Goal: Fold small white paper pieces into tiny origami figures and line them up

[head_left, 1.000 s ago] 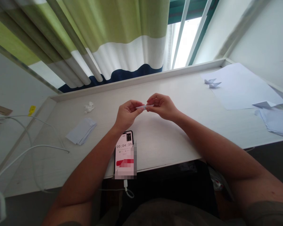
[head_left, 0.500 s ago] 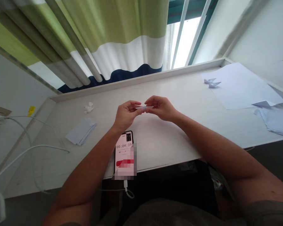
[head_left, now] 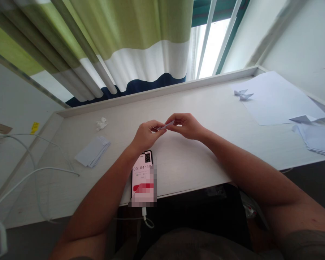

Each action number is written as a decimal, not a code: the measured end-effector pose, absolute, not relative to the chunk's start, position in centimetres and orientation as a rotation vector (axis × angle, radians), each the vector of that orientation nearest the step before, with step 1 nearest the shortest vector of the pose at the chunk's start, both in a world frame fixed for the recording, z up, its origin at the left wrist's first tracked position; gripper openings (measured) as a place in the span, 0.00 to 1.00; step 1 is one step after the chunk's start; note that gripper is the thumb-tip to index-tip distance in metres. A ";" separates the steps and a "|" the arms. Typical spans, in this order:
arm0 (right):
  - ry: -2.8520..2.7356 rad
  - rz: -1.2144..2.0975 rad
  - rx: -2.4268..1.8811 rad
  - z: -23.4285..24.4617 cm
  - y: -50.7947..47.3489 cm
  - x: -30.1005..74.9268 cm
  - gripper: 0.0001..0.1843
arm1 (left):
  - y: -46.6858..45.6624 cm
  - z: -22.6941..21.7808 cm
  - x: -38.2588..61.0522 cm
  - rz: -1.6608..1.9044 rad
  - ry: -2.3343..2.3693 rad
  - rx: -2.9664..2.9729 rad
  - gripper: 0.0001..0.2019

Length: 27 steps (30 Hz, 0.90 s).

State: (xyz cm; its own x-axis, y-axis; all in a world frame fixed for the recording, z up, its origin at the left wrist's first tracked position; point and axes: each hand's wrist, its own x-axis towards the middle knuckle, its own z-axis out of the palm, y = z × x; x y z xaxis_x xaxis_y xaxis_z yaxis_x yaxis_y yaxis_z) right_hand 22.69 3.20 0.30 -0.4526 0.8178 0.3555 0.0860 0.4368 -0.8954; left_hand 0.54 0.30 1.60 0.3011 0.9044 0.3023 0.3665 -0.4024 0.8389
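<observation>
My left hand [head_left: 145,134] and my right hand [head_left: 187,126] meet just above the middle of the white desk [head_left: 195,155]. Between their fingertips they pinch a small folded piece of white paper [head_left: 165,126], which is narrow and tilts up toward the right. Both hands have their fingers curled closed around its ends. Just in front of my left wrist a phone [head_left: 142,177] lies flat, its screen showing a running timer.
A stack of small paper slips [head_left: 93,155] and a crumpled scrap [head_left: 102,123] lie to the left. White cables [head_left: 29,173] loop over the left edge. At right are a large sheet [head_left: 276,99], two folded paper figures [head_left: 243,94] and more sheets [head_left: 318,139]. A curtain hangs behind.
Both hands have sunk slightly toward the desk. The paper piece, level before, now tilts with its right end higher. The phone timer has advanced by a second.
</observation>
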 end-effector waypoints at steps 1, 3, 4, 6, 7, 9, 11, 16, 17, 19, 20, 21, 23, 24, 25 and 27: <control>-1.838 1.092 -0.762 0.3 3.2 22.7 0.12 | 0.3 1.7 0.6 1.052 1.124 1.925 0.11; -1.838 1.108 -0.754 0.4 3.1 22.7 0.12 | 0.3 1.8 0.6 1.055 1.108 1.924 0.11; -1.835 1.110 -0.757 0.5 3.1 22.7 0.12 | 0.2 1.8 0.6 1.057 1.099 1.920 0.12; -1.821 1.102 -0.771 0.6 3.1 22.8 0.13 | 0.2 1.9 0.7 1.049 1.085 1.914 0.12; -1.814 1.102 -0.776 0.6 3.1 22.8 0.13 | 0.2 1.9 0.7 1.044 1.080 1.910 0.12; -1.811 1.111 -0.769 0.6 3.1 22.8 0.14 | 0.2 2.0 0.7 1.053 1.075 1.898 0.12; -1.819 1.112 -0.768 0.5 3.2 22.8 0.14 | 0.2 2.0 0.8 1.060 1.076 1.906 0.12; -1.753 1.118 -0.778 0.3 3.4 22.7 0.16 | 0.1 1.8 0.9 1.068 1.068 1.914 0.13; -1.739 1.130 -0.764 0.3 3.4 22.7 0.16 | 0.2 1.7 0.9 1.094 1.057 1.871 0.13; -1.735 1.161 -0.721 0.2 3.6 22.7 0.18 | 0.2 1.5 1.0 1.151 1.031 1.780 0.15; -1.745 1.178 -0.700 0.1 3.6 22.7 0.19 | 0.2 1.5 1.1 1.181 1.022 1.747 0.16; -1.759 1.194 -0.684 0.1 3.7 22.7 0.21 | 0.2 1.5 1.2 1.208 1.016 1.727 0.17; -1.777 1.214 -0.673 0.1 3.7 22.7 0.23 | 0.2 1.4 1.4 1.246 1.011 1.716 0.18; -1.775 1.220 -0.675 0.0 3.6 22.7 0.23 | 0.2 1.4 1.5 1.256 1.011 1.713 0.18; -1.763 1.225 -0.677 0.0 3.6 22.6 0.23 | 0.2 1.4 1.5 1.263 1.012 1.708 0.18; -1.725 1.246 -0.673 -0.1 3.6 22.5 0.23 | 0.3 1.3 1.5 1.255 1.013 1.685 0.19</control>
